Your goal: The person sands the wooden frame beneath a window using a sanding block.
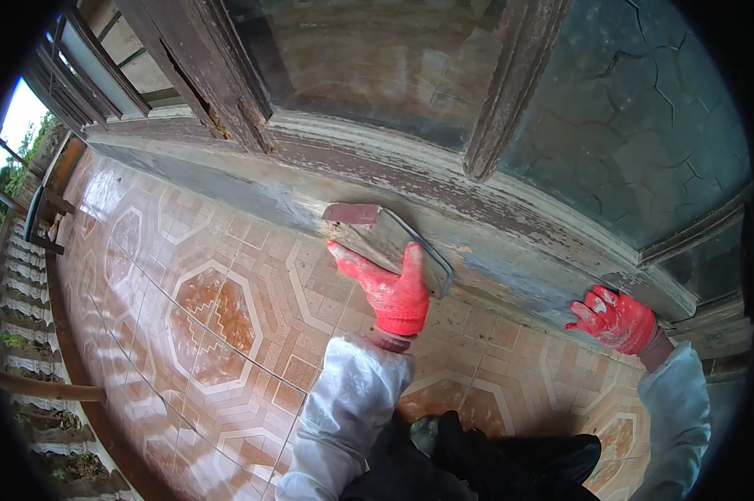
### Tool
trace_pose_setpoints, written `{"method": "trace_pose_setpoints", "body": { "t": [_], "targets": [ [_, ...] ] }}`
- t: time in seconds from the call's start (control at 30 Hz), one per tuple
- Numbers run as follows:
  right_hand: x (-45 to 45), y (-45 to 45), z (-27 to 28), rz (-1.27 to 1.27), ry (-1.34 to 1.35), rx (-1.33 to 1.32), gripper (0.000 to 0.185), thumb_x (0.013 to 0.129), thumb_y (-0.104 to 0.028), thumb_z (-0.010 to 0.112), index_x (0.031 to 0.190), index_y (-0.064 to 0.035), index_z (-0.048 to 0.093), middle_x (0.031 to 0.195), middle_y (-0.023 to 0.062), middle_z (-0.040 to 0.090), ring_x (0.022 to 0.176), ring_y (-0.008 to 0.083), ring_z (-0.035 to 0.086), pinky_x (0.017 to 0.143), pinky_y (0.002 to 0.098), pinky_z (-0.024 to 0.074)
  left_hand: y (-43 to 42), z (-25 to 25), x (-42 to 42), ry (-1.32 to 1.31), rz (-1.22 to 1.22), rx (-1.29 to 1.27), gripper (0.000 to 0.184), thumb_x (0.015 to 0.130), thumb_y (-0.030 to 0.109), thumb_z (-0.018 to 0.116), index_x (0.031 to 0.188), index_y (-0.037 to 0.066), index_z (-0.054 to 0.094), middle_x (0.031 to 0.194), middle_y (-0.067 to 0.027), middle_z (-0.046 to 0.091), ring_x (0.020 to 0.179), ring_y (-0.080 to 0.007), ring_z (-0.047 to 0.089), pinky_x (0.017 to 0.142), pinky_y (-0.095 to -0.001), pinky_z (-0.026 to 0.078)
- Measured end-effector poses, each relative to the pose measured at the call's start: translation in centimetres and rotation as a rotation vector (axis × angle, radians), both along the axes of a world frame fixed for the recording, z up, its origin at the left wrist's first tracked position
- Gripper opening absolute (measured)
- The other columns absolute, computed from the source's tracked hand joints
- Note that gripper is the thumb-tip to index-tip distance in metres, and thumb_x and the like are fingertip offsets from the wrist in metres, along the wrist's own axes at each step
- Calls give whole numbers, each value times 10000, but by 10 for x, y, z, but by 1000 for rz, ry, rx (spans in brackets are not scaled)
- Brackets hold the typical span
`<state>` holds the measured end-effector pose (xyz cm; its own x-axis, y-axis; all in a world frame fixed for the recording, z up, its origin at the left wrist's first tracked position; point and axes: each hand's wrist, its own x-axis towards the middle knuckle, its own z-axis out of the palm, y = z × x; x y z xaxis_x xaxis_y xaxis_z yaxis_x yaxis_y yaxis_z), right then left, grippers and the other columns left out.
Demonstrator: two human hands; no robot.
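We look down on a patterned tile floor (143,280) that spreads from the near side to the far left, broken up by pale octagons with brown middles. Along its far side we see a row of windows, with a large pane of glass (377,67) in the middle and another on the right, set in a worn wooden frame (369,167) whose paint is flaking. Below the frame runs a low wall (252,185), grey and patchy, meeting the tiles. On the left we find a railing (26,313) with greenery beyond it, and a dark stool (47,219) at the far left. Nearest to us are dark trousers (519,459) and two pale sleeves (344,409). The block (384,238), worn grey with a reddish end, sits at the middle of the scene, close against the low wall, a thin dark strip along its right side. Our left hand (385,288), in a red glove, holds it from the near side, thumb and forefinger spread wide apart. Our right hand (615,320), in a matching glove with whitish smears, is at the right end of the low wall, fingers bent towards it; we cannot tell whether they pinch anything
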<state>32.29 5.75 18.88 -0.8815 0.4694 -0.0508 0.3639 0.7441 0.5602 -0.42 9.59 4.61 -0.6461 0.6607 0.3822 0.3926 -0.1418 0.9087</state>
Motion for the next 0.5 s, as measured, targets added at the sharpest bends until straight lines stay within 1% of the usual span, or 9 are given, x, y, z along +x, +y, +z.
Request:
{"method": "trace_pose_setpoints", "body": {
  "t": [0.03,0.13,0.17,0.23,0.27,0.3,0.37,0.47,0.5],
  "targets": [
    [2,0,-3,1,-7,-3,376,821,-445,662,1069,-177,571,892,-12,534,859,146,565,588,264,476,5,1,-8,-7,1,-3,983,869,342,622,1492,42,-77,1529,-225,82,1364,-347,266,1121,-442,244],
    [10,1,-7,21,29,9,364,826,-443,657,1065,-181,575,895,-15,535,868,143,569,590,260,478,37,16,-68,-560,13,201,975,872,381,629,1499,61,-46,1521,-230,128,1337,-340,304,1078,-465,311],
    [7,0,-5,0,20,6,363,827,-442,657,1066,-182,574,899,-15,536,871,142,570,587,258,478,38,18,-80,-555,13,193,975,872,381,629,1499,61,-46,1521,-230,128,1337,-340,304,1078,-465,311],
    [5,0,-5,-28,23,11,361,829,-442,657,1066,-183,574,903,-15,537,873,141,570,585,256,477,45,24,-95,-814,-13,175,945,895,413,592,1499,53,-39,1512,-201,143,1340,-324,282,1112,-419,264],
    [6,1,-5,-19,21,10,368,828,-447,656,1071,-183,572,911,-14,540,878,142,571,587,256,479,40,33,-82,-802,2,219,960,873,373,624,1493,35,-27,1522,-231,129,1346,-355,280,1100,-468,278],
    [6,0,-5,-10,17,2,376,828,-451,656,1077,-183,571,918,-12,543,883,143,571,590,257,482,32,28,-57,-800,0,216,960,873,373,624,1493,35,-27,1522,-231,129,1346,-355,280,1100,-468,278],
    [2,-1,-1,-9,-6,6,380,832,-456,650,1084,-183,571,925,-9,546,895,146,570,610,255,488,13,15,-12,-109,82,20,951,875,350,615,1492,37,-38,1523,-241,104,1351,-365,262,1098,-472,276],
    [9,2,-6,8,-25,14,386,841,-464,634,1095,-179,571,934,-3,549,911,154,569,650,254,496,7,3,-22,-30,-34,138,943,878,345,598,1494,56,-54,1521,-251,83,1347,-384,260,1089,-483,294],
    [12,1,-8,10,-19,8,388,844,-466,629,1096,-177,572,934,-1,549,913,156,568,660,254,497,18,9,-35,-285,-12,149,959,877,371,598,1494,56,-64,1516,-251,104,1340,-376,275,1088,-477,297]
  ]
}}
